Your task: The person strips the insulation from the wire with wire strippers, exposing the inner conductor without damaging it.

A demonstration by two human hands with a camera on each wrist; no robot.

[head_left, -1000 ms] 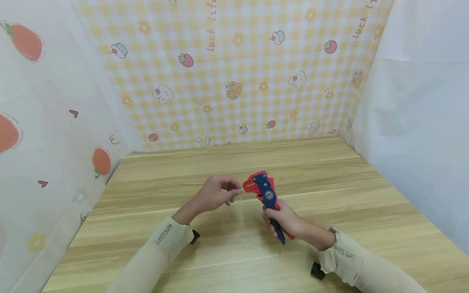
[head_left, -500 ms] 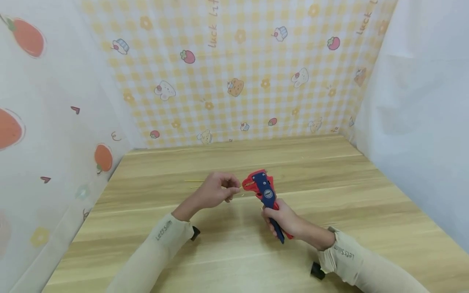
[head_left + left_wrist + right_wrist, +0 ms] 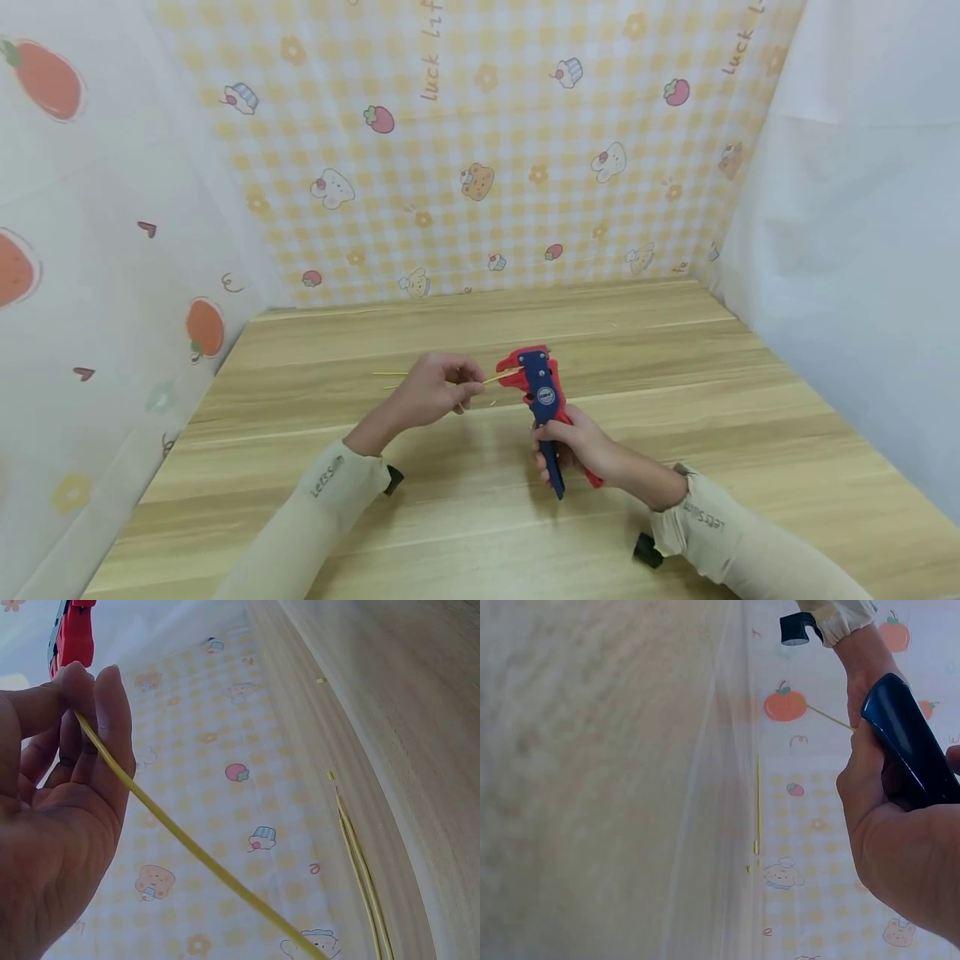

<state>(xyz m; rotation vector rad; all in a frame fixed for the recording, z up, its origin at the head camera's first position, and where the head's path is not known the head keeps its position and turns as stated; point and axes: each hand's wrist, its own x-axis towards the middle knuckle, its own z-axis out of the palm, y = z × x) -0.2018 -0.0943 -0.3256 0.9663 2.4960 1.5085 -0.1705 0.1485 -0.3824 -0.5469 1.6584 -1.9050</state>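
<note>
Hands meet over the middle of the wooden table, and each has its own job. The right hand wraps its fingers round the blue and red handles of the wire stripper, holding the tool upright with its red head uppermost and its mouth turned toward the other hand; that stance keeps the mouth level with what is offered to it. How far the handles are squeezed together I cannot tell, though the fingers are plainly curled round both. The left hand pinches a thin yellow wire between thumb and fingertips, close to the end that points at the tool, probably because so slender a strand would bend if held farther back. In the left wrist view the wire runs straight out from under the thumb and forefinger and slants away below the palm, so most of its length trails free behind the grip. Its short forward end reaches the red head, and seems to lie just at or inside the mouth; the exact seating is too small to make out. Both forearms, in beige sleeves, hang low over the table, which I judge steadies the fine alignment. Beyond the left hand a couple more yellow wires lie flat on the wood, near at hand, and a few tiny yellow scraps are scattered beside them. A checked backdrop with cake and strawberry prints closes the far side.
</note>
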